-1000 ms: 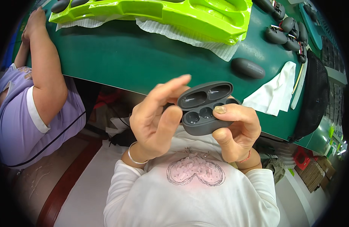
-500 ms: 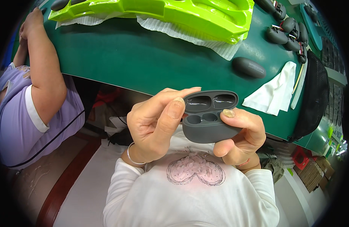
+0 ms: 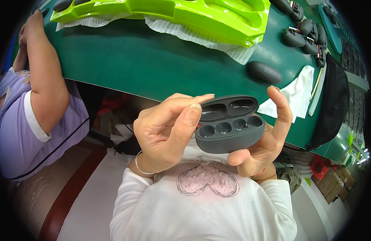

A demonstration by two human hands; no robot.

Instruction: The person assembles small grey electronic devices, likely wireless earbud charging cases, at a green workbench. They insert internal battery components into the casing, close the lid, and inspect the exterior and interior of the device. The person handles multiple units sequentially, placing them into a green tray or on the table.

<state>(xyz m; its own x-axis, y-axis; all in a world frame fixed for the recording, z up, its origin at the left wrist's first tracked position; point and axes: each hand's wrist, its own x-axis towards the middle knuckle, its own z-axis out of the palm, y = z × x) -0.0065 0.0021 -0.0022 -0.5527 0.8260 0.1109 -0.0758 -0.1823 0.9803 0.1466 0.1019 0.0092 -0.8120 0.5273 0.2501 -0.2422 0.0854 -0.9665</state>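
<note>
A dark grey earbud charging case [image 3: 227, 141] is held in front of my chest, its lid raised. Several round wells show in its base, and two larger hollows line the inside of the lid; no earbuds sit in them. My left hand [image 3: 163, 134] pinches the case's left end and lid edge between thumb and fingers. Under the right end, my right hand [image 3: 270, 140] supports it with the thumb below and fingers partly hidden behind. The right index finger points up, off the case.
On the green table [image 3: 153, 64] stands a lime-green molded tray [image 3: 217, 24] over white padding. A closed grey case [image 3: 264, 72] lies near a white cloth [image 3: 292, 92]. Several cases [image 3: 294, 38] cluster at the far right, beside a black mesh bag [image 3: 332, 104]. A person's arm [image 3: 47, 72] is at left.
My right index finger has lifted off the case's top and now points up, uncovering the wells on the right. The case has shifted slightly to the right.
</note>
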